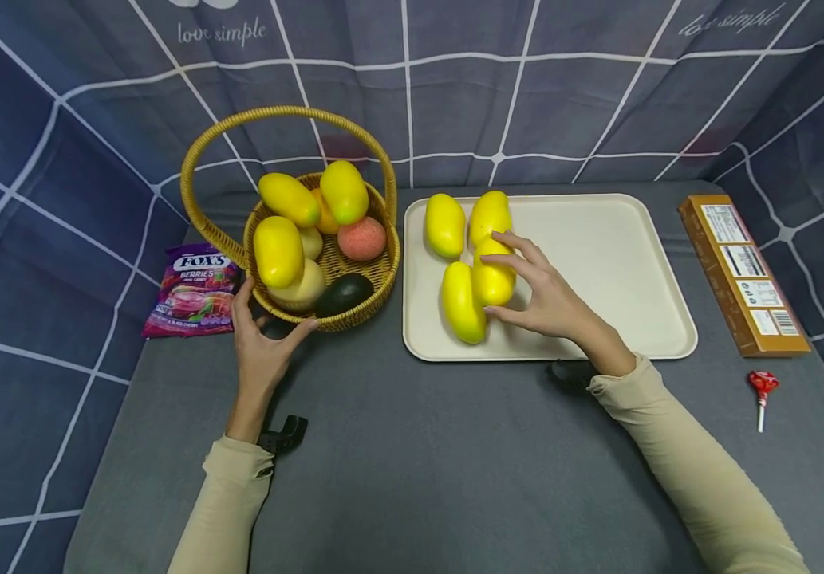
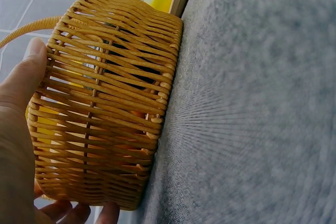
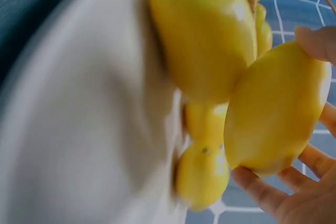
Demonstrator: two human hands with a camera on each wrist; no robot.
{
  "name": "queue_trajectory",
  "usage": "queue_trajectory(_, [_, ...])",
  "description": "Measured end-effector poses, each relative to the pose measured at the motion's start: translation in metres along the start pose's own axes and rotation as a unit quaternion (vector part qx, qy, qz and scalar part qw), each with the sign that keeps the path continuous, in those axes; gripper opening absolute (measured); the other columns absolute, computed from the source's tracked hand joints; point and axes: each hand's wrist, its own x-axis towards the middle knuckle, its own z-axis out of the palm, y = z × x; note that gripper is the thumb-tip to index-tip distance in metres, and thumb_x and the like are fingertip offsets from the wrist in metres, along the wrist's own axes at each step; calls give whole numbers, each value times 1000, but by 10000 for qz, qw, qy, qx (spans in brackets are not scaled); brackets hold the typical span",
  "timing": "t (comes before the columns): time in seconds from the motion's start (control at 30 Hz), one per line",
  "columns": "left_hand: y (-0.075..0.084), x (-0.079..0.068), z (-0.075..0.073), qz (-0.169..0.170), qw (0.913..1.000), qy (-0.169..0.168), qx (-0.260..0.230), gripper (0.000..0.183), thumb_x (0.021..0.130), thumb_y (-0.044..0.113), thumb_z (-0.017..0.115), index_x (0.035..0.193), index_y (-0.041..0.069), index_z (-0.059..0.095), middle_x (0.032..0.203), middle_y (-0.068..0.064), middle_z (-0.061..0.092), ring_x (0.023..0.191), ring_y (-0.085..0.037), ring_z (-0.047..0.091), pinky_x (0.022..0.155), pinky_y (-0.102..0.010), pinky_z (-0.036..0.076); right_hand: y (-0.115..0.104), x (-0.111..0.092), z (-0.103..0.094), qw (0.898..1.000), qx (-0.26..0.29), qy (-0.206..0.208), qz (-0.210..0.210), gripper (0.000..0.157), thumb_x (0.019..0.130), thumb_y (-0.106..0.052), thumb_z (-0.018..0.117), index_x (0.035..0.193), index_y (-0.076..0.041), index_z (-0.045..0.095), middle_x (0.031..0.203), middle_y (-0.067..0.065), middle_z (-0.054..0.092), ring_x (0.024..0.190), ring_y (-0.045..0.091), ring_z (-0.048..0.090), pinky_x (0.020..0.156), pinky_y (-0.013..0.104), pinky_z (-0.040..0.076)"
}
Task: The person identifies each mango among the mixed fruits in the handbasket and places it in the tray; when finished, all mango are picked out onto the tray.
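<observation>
My right hand [image 1: 551, 291] grips a yellow mango [image 1: 494, 281] between thumb and fingertips. In the right wrist view this mango [image 3: 278, 111] stands off the tray's surface and meets a neighbouring mango [image 3: 202, 35]. Beside it on the cream tray [image 1: 620, 279] lie more mangoes [image 1: 462, 303], two of them toward the back. At the left, my left hand [image 1: 261, 343] holds the wicker basket [image 1: 376, 291] by its near left side, thumb and fingers spread around the weave [image 2: 105, 103]. Inside are several mangoes [image 1: 278, 251], a pinkish-red round fruit [image 1: 362, 238], a dark green avocado [image 1: 344, 295] and pale round fruits [image 1: 301, 287].
A purple candy bag [image 1: 192, 295] lies left of the basket. Right of the tray are a brown box [image 1: 745, 275] and a red lollipop [image 1: 762, 387]. The basket's tall handle [image 1: 282, 112] arches up before a checked cloth [image 1: 455, 104]. Grey cloth [image 1: 412, 470] covers the table.
</observation>
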Motion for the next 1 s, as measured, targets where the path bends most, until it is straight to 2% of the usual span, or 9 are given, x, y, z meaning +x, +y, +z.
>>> queue_trajectory(0.27, [-4,0,0,67,10000,25,-46,96,72,-5,80,150,-6,25,153,-25,25,140,-31,29,101,-58,35,15,-20,3,9984,37,-531,-163,72,68,-21,89,132,-11,58,154,14,34,145,38,28,117,46,27])
queue_trajectory(0.57, [-5,-1,0,84,9999,53,-42,96,72,-4,80,150,-5,25,153,-27,25,140,-32,28,101,-58,34,17,-24,12,9963,-59,-838,-166,70,69,-18,88,132,-12,58,155,15,31,147,36,22,119,46,23])
queue_trajectory(0.67, [-21,1,0,74,9999,69,-3,98,72,4,84,152,4,27,155,-17,27,140,-25,30,102,-55,35,18,-24,13,9954,-75,-941,-171,71,70,-18,87,134,-13,57,156,14,31,148,36,20,118,51,22])
queue_trajectory(0.8, [-27,2,-1,35,10000,45,10,99,73,13,86,153,8,27,156,-11,28,140,-22,30,102,-54,36,17,-23,13,9936,-128,-1119,-103,72,72,-20,86,137,-16,55,157,12,28,149,36,16,116,58,21])
queue_trajectory(0.9, [-11,0,-1,36,10000,1,-29,97,74,10,84,151,-1,26,155,-20,26,139,-29,29,102,-58,34,16,-23,13,9932,-168,-1153,-45,72,73,-20,86,138,-17,55,158,11,27,149,35,14,114,61,22])
queue_trajectory(1.0, [-4,-1,-1,51,10000,-25,-34,97,75,10,84,151,-3,26,154,-23,26,139,-30,29,102,-58,34,14,-23,13,9929,-209,-1169,-72,73,72,-20,86,138,-17,55,159,11,26,149,37,13,114,62,22])
